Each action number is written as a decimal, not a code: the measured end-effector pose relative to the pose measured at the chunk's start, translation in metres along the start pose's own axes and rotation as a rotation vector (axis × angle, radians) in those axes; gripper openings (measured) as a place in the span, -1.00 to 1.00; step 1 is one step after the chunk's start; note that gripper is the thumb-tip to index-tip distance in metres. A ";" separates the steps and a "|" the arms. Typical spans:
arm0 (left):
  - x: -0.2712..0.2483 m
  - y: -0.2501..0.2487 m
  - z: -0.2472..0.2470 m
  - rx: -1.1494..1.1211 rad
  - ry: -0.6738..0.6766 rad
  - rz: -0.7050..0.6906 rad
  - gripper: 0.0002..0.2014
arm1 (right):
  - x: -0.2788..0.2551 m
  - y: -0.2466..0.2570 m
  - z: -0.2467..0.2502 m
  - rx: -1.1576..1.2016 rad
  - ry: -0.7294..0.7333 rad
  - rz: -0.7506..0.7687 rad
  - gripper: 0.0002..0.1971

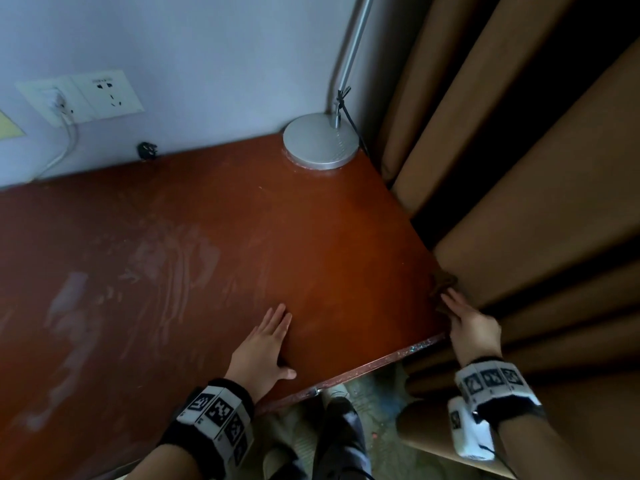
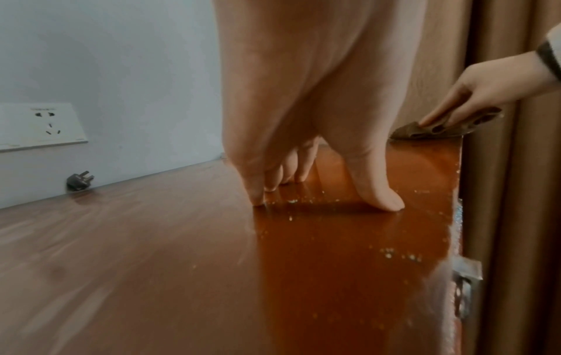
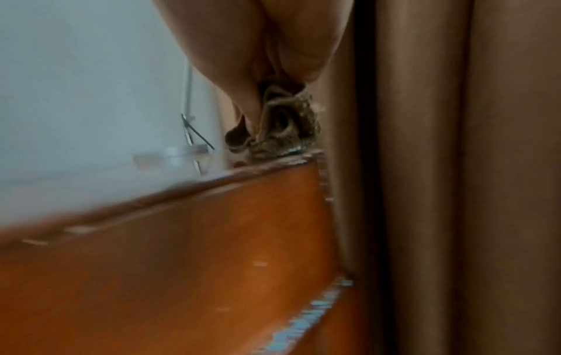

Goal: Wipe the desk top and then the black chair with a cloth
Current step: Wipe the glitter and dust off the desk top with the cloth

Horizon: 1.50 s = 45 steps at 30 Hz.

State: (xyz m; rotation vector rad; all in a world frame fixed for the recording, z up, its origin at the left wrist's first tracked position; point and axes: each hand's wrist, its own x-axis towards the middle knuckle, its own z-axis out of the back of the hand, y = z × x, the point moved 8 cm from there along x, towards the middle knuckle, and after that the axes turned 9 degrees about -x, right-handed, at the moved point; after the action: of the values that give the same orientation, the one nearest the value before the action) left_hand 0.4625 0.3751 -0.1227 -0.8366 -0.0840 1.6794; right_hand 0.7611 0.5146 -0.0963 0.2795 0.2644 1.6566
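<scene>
Straight right fingers (image 2: 437,115) pressed flat on the cloth (image 2: 446,127), right hand (image 1: 471,323) bearing it down at the desk's (image 1: 242,254) right edge against the curtain (image 1: 519,202), probably to drag dust off the rim. Left fingers (image 1: 277,320) spread straight and flat on the top near the front edge, left hand (image 1: 263,348) holding nothing, likely braced there for the reach. Cloth brown, crumpled in folds, seemingly dotted; desk red-brown and glossy, smeared with pale streaks, lamp (image 1: 320,140) at the back corner; no chair in view.
</scene>
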 end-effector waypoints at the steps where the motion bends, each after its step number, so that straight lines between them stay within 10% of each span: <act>1: 0.001 -0.001 0.001 -0.002 0.003 0.006 0.02 | -0.005 0.023 -0.002 0.073 -0.024 0.055 -0.62; 7: 0.007 -0.003 0.005 -0.024 0.014 0.019 0.04 | -0.053 0.120 -0.077 -0.052 0.225 0.605 -0.43; 13: 0.007 -0.004 0.006 -0.024 0.018 0.028 0.03 | 0.049 0.010 -0.036 -0.185 0.203 0.147 -0.41; 21: 0.005 -0.002 0.017 -0.041 -0.008 0.031 -0.07 | -0.004 0.147 -0.085 -0.165 0.269 0.685 -0.34; 27: -0.012 0.032 0.051 -0.069 -0.140 0.077 -0.14 | 0.078 0.058 -0.040 -0.228 0.322 0.175 -0.39; 35: -0.006 0.033 0.075 -0.140 -0.251 0.030 -0.22 | 0.037 0.127 -0.045 -0.070 0.255 0.416 -0.51; 39: 0.007 0.002 0.078 -0.165 -0.277 -0.053 -0.31 | 0.037 0.109 -0.073 -0.346 0.541 0.361 -0.43; 45: 0.055 -0.052 0.066 -0.064 -0.305 -0.199 -0.49 | 0.053 0.195 -0.102 -0.126 0.600 0.544 -0.40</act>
State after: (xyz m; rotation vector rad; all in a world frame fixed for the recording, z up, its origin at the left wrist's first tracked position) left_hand 0.4661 0.4635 -0.0755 -0.5924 -0.4196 1.6100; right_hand 0.5388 0.5463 -0.1255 -0.2793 0.5663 2.2647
